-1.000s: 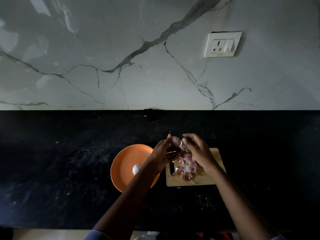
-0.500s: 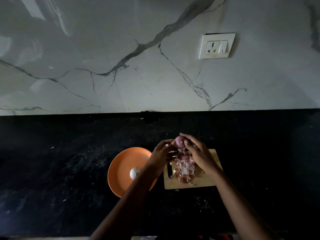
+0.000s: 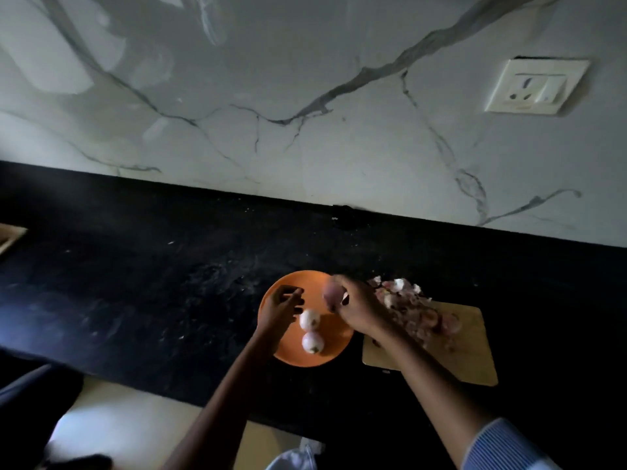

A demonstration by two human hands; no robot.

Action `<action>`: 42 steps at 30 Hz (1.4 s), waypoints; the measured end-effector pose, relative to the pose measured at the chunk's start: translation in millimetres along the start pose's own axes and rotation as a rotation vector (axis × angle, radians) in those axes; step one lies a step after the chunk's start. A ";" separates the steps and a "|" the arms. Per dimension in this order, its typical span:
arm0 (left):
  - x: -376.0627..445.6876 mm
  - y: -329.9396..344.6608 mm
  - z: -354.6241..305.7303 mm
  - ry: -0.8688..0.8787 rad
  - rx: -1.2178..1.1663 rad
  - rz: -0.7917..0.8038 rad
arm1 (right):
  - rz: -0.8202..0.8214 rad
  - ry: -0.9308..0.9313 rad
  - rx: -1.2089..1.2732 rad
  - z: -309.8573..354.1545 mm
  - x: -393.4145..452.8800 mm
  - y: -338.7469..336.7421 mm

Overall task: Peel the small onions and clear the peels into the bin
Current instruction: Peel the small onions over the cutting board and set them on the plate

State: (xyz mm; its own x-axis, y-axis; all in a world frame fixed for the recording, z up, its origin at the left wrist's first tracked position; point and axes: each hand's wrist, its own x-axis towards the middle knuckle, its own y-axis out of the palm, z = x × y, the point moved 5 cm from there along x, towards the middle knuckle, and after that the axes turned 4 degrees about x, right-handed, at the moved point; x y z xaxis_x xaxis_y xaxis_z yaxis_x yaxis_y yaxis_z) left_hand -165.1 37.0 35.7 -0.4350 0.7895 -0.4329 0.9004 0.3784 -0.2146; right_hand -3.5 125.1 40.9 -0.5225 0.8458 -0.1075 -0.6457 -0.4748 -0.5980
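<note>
A white marble-veined wall (image 3: 305, 96) with a switched socket (image 3: 536, 87) rises behind a black stone surface (image 3: 142, 293), dimly lit. On the surface sit an orange plate (image 3: 295, 354) and, just to its right, a wooden cutting board (image 3: 471, 357) heaped along its far side with pink and pale onion peels (image 3: 407, 307), some spilling past the board's far edge.

Two peeled onions (image 3: 311, 330), whitish and round, lie touching each other near the middle of the plate. The right hand (image 3: 359, 310) reaches across from the board side and grips a pinkish onion (image 3: 330, 294) in its fingertips over the far right part of the plate; the picture is smeared there, so whether the onion is fully peeled is hard to tell, though its smooth look suggests it is. The left hand (image 3: 280, 308) hovers over the left part of the plate with fingers loosely spread, gripping nothing, just beside the nearer of the two onions.

The step in hand looks like delivering a freshly peeled onion to the plate with the others. The next move calls for lowering it gently onto bare plate so it does not knock the round ones rolling, then letting go. No unpeeled onions show in view, so the peeling may be near its end. After that the peels want gathering. They are light and flaky, so sweeping them together on the board and carrying the board to the bin seems safest. No bin is in view.
</note>
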 end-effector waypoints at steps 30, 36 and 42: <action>13.7 97.9 -24.4 0.351 0.301 0.394 | -0.270 0.284 -0.013 -35.4 -52.6 -48.0; 11.9 174.3 -23.7 0.184 0.254 0.555 | -0.473 0.470 -0.197 -93.8 -94.0 -102.3; -3.6 204.8 -14.0 0.140 0.224 0.571 | -0.235 0.473 -0.400 -146.3 -100.2 -102.8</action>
State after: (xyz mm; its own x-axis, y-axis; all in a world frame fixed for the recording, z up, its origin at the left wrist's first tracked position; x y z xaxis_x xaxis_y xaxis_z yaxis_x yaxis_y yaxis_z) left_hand 20.9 118.5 5.6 0.1325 0.8988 -0.4178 0.9609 -0.2199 -0.1682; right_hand 196.7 124.7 -3.0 -0.0328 0.9748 -0.2208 -0.4082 -0.2147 -0.8873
